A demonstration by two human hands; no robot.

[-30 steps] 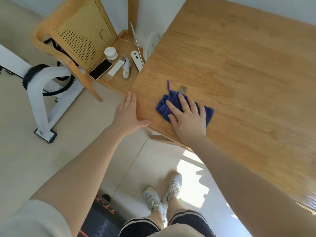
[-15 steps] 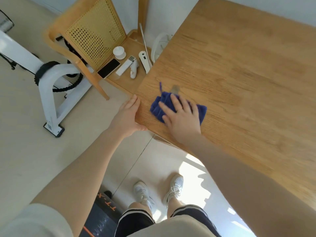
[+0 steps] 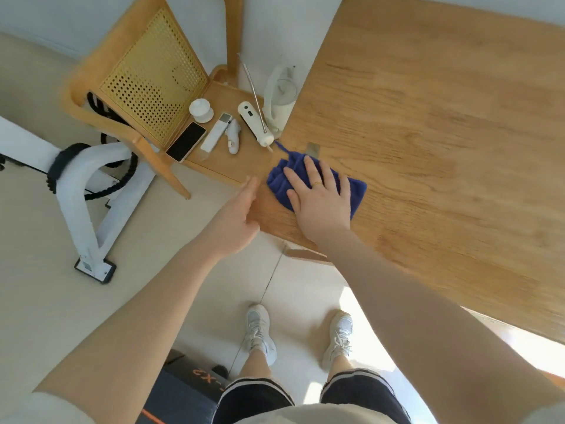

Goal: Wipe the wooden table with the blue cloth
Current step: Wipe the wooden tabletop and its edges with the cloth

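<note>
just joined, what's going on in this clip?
A person is wiping a wooden table with a blue cloth. The right hand lies flat on the bunched cloth, pressing it down near the table's corner. The left hand is open at the table's edge, beside the cloth. A chair next to the table holds a phone and a few small white devices. The person stands at the corner, feet on the tiled floor.
</note>
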